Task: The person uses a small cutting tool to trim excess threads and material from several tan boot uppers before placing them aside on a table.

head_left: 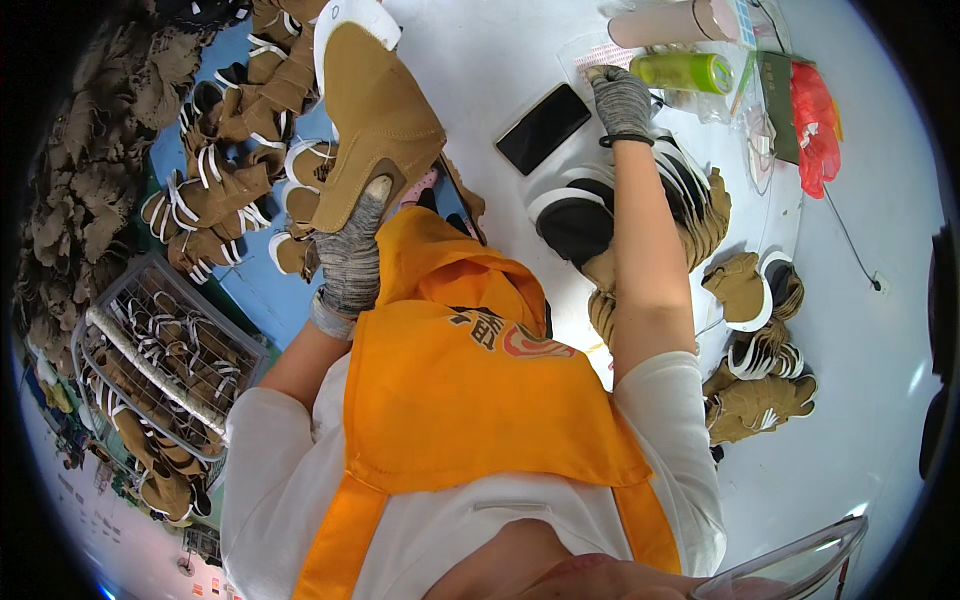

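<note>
My left hand (350, 260), in a grey knit glove, is closed round the lower end of a tan boot upper (380, 110) with a white toe edge. Its thumb presses on the upper beside a cut-out. Stretched out over the white table, my gloved right hand (622, 103) has its fingers drawn together at a sheet of red-printed labels (597, 60). What those fingertips hold, if anything, is too small to make out. Beneath the right forearm lies a row of stacked boot uppers (690, 200) with white edges and black linings.
A black phone (544, 128) lies between my hands. A green-lidded bottle (682, 73) and a pink bottle (672, 22) lie beyond the right hand, near a red plastic bag (815, 130). More uppers (765, 400) sit at right. On the left are heaped uppers (225, 190) and a wire basket (170, 350).
</note>
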### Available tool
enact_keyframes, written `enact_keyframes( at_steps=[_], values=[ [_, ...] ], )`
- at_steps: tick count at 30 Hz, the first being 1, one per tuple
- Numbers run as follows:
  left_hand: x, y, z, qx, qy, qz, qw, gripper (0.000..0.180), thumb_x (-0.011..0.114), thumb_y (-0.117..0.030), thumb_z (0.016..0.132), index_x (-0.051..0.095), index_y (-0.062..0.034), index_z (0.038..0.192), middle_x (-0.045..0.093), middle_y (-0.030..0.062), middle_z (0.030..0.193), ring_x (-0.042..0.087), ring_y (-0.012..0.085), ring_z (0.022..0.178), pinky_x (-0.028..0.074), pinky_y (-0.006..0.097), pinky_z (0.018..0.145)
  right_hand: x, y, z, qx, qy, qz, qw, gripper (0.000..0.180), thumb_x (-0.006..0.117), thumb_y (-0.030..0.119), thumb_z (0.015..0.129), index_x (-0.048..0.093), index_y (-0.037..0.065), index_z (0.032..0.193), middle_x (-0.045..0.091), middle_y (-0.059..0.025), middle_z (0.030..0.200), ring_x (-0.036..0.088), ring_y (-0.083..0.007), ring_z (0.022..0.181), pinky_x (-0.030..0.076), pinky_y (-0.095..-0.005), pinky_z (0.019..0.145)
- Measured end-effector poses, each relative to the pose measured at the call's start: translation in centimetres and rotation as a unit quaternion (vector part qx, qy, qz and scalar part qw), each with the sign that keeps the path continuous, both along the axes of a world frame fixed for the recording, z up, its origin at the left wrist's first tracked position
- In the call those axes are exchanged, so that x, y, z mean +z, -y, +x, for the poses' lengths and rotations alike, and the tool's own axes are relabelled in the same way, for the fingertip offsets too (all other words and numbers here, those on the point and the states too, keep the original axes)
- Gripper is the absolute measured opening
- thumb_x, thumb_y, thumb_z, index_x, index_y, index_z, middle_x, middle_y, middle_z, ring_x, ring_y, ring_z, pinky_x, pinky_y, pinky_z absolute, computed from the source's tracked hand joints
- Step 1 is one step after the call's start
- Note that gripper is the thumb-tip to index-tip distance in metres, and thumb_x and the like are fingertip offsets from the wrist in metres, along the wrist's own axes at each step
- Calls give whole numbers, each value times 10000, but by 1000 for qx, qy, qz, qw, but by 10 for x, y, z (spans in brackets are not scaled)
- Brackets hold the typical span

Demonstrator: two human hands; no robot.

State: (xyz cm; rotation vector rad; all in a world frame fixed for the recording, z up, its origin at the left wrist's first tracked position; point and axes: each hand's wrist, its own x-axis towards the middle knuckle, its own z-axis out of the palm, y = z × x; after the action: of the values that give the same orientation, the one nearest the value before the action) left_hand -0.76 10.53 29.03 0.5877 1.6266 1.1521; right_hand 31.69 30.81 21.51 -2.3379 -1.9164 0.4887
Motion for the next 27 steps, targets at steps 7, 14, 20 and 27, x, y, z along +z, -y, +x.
enact_keyframes(
  at_steps=[7, 14, 20, 27],
  values=[
    [-12, -40, -12, -39, 45, 27, 998, 303, 643, -157, 861, 601, 31, 1095, 643, 94, 1050, 598, 189, 948, 460, 311, 843, -48, -23, -4, -18, 78, -1, 997, 374, 486, 420, 844, 691, 127, 951, 656, -165, 928, 618, -358, 866, 483, -434, 798],
    [-30, -61, -20, -90, -31, 41, 995, 294, 638, -162, 862, 609, 24, 1088, 646, 97, 1039, 601, 187, 935, 464, 311, 832, -33, -40, 4, -73, 44, -6, 996, 370, 535, 457, 826, 699, 154, 962, 663, -144, 945, 624, -334, 862, 486, -412, 797],
    [-41, -66, -20, -89, 14, 23, 996, 302, 648, -152, 854, 607, 19, 1099, 639, 93, 1059, 596, 185, 943, 461, 311, 838, -52, -56, 3, -13, 188, -15, 982, 349, 490, 412, 850, 693, 133, 907, 668, -123, 966, 629, -305, 889, 491, -414, 780],
    [-45, -69, -23, -79, 24, 9, 997, 313, 644, -145, 861, 591, 16, 1124, 630, 94, 1075, 591, 178, 968, 460, 306, 848, -31, -95, -12, -55, 223, -160, 960, 374, 594, 373, 787, 683, 98, 1023, 646, -162, 1064, 607, -296, 1025, 485, -410, 848]
  ],
)
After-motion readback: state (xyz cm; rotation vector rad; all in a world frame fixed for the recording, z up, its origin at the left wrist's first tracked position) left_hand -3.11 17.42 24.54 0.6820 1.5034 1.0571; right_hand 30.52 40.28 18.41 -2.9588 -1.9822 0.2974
